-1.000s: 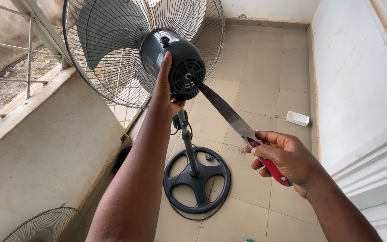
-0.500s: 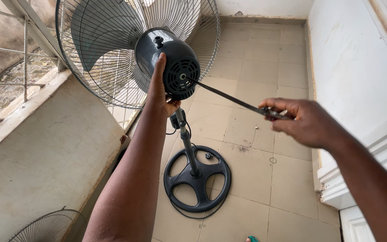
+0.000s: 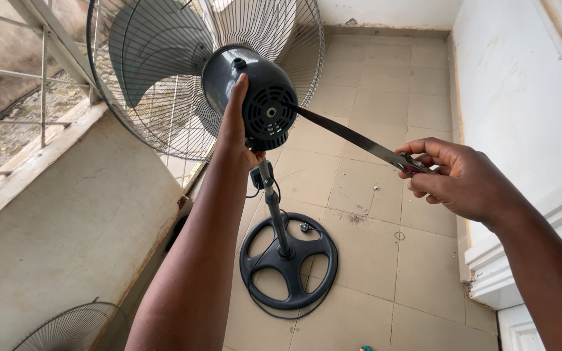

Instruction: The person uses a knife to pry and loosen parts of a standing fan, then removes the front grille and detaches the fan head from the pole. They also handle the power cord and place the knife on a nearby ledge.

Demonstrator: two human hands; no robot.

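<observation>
A standing fan fills the upper middle, with a wire cage [image 3: 164,123], grey blades and a dark motor housing [image 3: 265,104]. My left hand [image 3: 237,127] grips the left side of the motor housing. My right hand [image 3: 460,179] holds a long knife [image 3: 352,138] by its red handle. The blade runs up and left, and its tip rests at the right edge of the housing's vented back. The fan's pole goes down to a round black base [image 3: 289,263] on the tiled floor.
A low concrete wall [image 3: 66,221] with a metal railing lies to the left. A loose wire fan guard [image 3: 66,328] leans at the bottom left. White wall and door trim [image 3: 528,247] stand to the right. A black cable loops around the base.
The knife turned from flat-side up to edge-on and back partway. Its tip moved from the centre of the housing's back to its right edge. My right hand rose and shifted right. The small white block left view.
</observation>
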